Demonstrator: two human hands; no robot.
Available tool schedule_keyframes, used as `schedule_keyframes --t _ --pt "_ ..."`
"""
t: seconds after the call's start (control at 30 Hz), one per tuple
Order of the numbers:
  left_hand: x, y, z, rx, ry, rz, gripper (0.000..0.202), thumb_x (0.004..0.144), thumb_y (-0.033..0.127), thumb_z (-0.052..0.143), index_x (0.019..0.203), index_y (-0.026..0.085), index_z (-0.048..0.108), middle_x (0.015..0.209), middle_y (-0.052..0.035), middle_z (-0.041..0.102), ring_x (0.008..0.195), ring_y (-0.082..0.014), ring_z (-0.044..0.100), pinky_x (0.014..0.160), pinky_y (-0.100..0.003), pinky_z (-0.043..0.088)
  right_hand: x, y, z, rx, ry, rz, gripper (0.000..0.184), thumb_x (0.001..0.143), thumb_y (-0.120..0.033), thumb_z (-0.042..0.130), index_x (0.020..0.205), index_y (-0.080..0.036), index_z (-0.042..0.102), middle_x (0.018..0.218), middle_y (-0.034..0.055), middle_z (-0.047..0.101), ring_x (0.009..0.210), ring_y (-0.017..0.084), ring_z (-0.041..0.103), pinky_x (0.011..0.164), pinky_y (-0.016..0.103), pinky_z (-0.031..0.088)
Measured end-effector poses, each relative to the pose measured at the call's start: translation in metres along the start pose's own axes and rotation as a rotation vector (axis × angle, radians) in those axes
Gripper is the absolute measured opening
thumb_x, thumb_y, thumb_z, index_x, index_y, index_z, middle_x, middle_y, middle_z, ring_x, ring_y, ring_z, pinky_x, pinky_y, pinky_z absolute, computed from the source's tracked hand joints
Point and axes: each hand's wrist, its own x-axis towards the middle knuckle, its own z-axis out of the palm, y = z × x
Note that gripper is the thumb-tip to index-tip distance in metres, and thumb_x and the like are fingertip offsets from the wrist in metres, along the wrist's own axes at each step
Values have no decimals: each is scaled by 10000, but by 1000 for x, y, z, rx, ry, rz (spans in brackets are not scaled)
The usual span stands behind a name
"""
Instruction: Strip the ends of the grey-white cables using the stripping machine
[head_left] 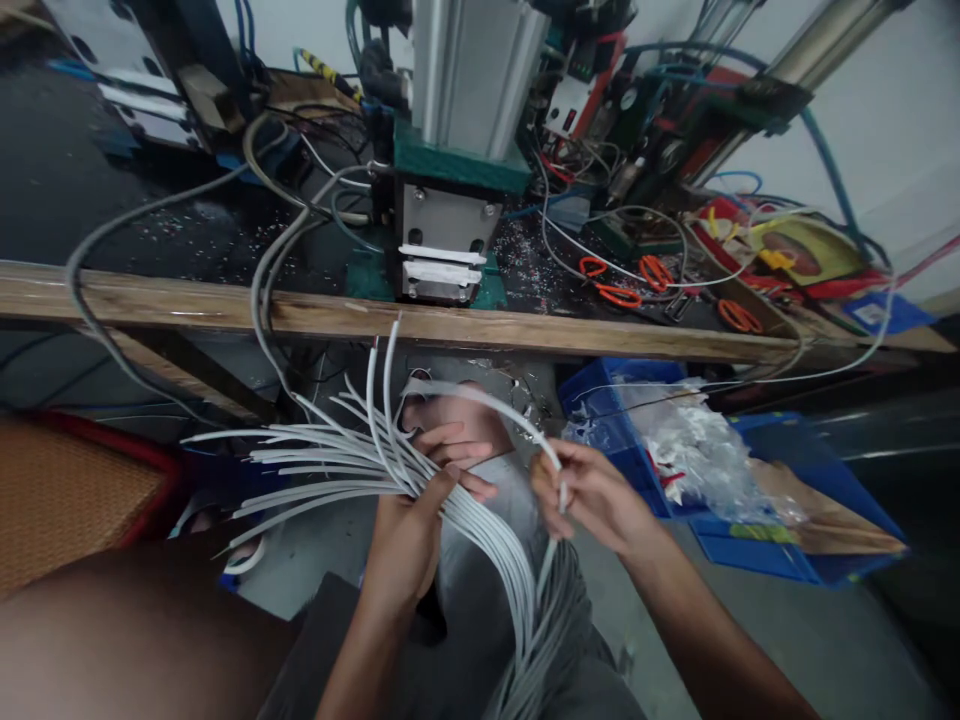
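My left hand (409,525) is closed round a bundle of grey cables (322,465) whose cut ends fan out to the left and upward. My right hand (589,490) pinches a single grey cable (487,400) that arches up and left from its fingers toward the bundle. The cables run down over my lap between both forearms. Straight ahead, on the wooden-edged bench (525,330), stands a press machine (450,250) with a white-jawed front and a green base.
Blue bins (780,550) with plastic bags and scraps sit on the floor at right. Orange-handled scissors (622,280) and tangled wires lie on the bench right of the machine. Grey hoses (262,280) hang over the bench edge at left. A woven seat (67,490) is at far left.
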Motion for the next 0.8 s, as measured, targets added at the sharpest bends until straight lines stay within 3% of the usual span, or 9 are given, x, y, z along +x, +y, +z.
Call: schedule_keyframes --t 0.07,0.13,0.2,0.27,0.33,0.37,0.47,0.63,0.8 --pt "1 1 -2 -52 1 16 304 850 253 696 1121 143 615 816 -22 691 597 -126 621 604 -251 458 -4 -20 -16 28 53 -15 201 965 -398 496 884 -220 450 600 -69 449 343 76 327 336 185 303" --pt "1 1 -2 -148 -35 11 171 872 277 688 971 149 634 627 33 569 505 -93 527 543 -227 397 -5 -42 -25 -25 158 -97 242 999 -466 479 944 -231 491 594 -72 402 384 77 276 350 171 252" --pt "-2 2 1 -239 -85 13 197 867 298 716 794 156 600 519 76 407 437 -58 404 509 -210 357 -6 -58 -21 -148 284 -208 276 1003 -518 500 993 -246 547 597 -72 344 423 88 270 370 176 249" --pt "-9 2 5 -235 -82 52 275 861 317 740 717 161 565 498 88 339 427 -47 338 494 -203 345 -5 -62 -1 -360 359 -277 228 1022 -473 515 1024 -260 596 601 -67 355 443 93 316 390 182 267" --pt "-20 1 8 -124 -2 111 235 863 341 753 784 171 610 528 76 399 461 -56 372 496 -195 363 -4 -54 29 -637 308 -278 170 1049 -344 497 1035 -253 640 688 -36 524 563 100 496 496 200 391" --pt "-26 -1 8 -54 53 137 209 860 349 760 852 181 636 586 61 466 505 -65 425 516 -193 393 -4 -48 43 -741 220 -270 159 1045 -284 495 1053 -247 650 832 -9 623 748 120 607 650 229 481" --pt "-38 -4 8 51 125 208 203 865 342 759 976 215 646 808 26 561 633 -81 512 570 -192 447 -2 -30 72 -820 93 -245 182 1035 -240 502 1150 -248 642 1096 14 661 1032 154 624 889 285 478" --pt "-41 -3 9 32 143 283 97 926 300 682 965 234 623 767 43 514 534 -58 387 504 -188 372 0 -16 72 -775 69 -211 261 1079 -282 427 1172 -236 666 1024 16 654 1000 151 617 887 287 460" --pt "-41 0 9 65 209 321 107 905 320 706 916 238 638 849 30 537 594 -66 451 523 -164 416 -2 -8 70 -839 46 -159 276 1091 -293 401 1120 -245 671 973 14 640 992 164 608 880 300 447"
